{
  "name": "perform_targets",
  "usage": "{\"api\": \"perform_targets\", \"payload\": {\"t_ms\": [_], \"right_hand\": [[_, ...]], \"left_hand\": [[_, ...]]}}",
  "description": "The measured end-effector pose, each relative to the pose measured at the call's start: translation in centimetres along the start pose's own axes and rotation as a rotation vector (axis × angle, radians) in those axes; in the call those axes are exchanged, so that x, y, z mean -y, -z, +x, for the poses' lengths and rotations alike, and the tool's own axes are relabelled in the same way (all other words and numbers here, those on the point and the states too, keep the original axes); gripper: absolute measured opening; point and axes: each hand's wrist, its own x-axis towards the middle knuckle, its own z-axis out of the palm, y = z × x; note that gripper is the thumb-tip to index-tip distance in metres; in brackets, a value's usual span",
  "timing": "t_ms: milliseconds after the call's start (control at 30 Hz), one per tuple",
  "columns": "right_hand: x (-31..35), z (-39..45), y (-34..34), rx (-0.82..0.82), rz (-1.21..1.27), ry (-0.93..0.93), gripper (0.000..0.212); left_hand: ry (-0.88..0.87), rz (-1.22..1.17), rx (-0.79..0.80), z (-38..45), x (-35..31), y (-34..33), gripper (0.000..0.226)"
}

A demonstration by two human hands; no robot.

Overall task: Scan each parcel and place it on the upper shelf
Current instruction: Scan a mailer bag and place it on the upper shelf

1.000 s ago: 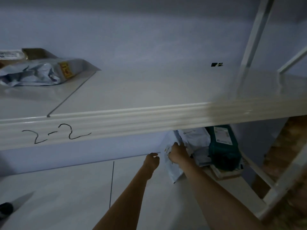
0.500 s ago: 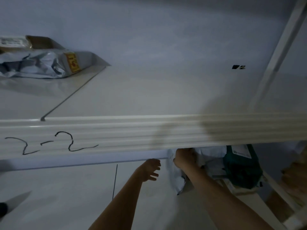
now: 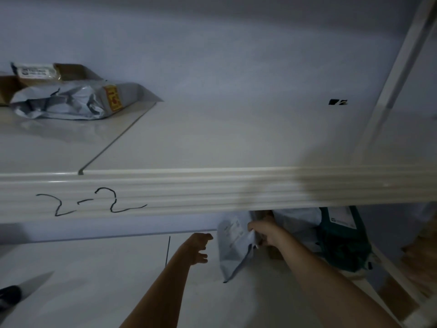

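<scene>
Under the upper shelf (image 3: 212, 188), the right hand (image 3: 267, 234) pinches a grey mailer bag (image 3: 233, 247) at the lower shelf's (image 3: 94, 280) back-right corner; the left hand (image 3: 197, 247) hovers beside it, fingers loosely spread, holding nothing.

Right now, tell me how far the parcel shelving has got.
Done: a grey bag and a cardboard box already lie on the upper shelf. In hand: the right hand grips a white mailer on the lower shelf; the left hand reaches toward it, open. Left: a green parcel and others behind.
</scene>
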Motion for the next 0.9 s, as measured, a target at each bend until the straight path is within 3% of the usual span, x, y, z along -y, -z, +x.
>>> {"api": "perform_targets", "payload": {"t_ms": [133, 333, 467, 533, 633, 700, 900], "right_hand": [[0.4, -1.8, 1.2, 0.179, 0.07, -0.048, 0.008], [-0.5, -4.8, 0.9, 0.272, 0.198, -0.006, 0.008], [-1.4, -7.5, 0.8, 0.302, 0.203, 0.024, 0.005], [-1.9, -8.8, 0.9, 0.3, 0.199, 0.038, 0.012], [-2.2, -10.4, 0.5, 0.312, 0.214, 0.05, 0.025], [-1.6, -11.5, -0.2, 0.333, 0.214, 0.068, 0.018], [-1.0, -13.4, -5.0, 0.516, 0.295, 0.124, 0.047]], "left_hand": [[0.009, -0.124, -0.116, -1.4, 0.7, -0.7, 0.011], [0.089, -0.283, 0.05, -4.2, 1.8, -2.2, 0.053], [-0.013, -0.287, 0.017, -6.2, 3.3, -2.5, 0.058], [-0.047, -0.263, -0.085, -6.8, 4.0, -1.7, 0.064], [-0.094, -0.464, 0.09, -8.4, 4.5, -1.4, 0.053], [-0.147, -0.543, 0.162, -9.7, 4.4, -1.2, 0.046], [-0.289, -0.442, 0.094, -14.4, 4.3, 4.1, 0.047]]}}
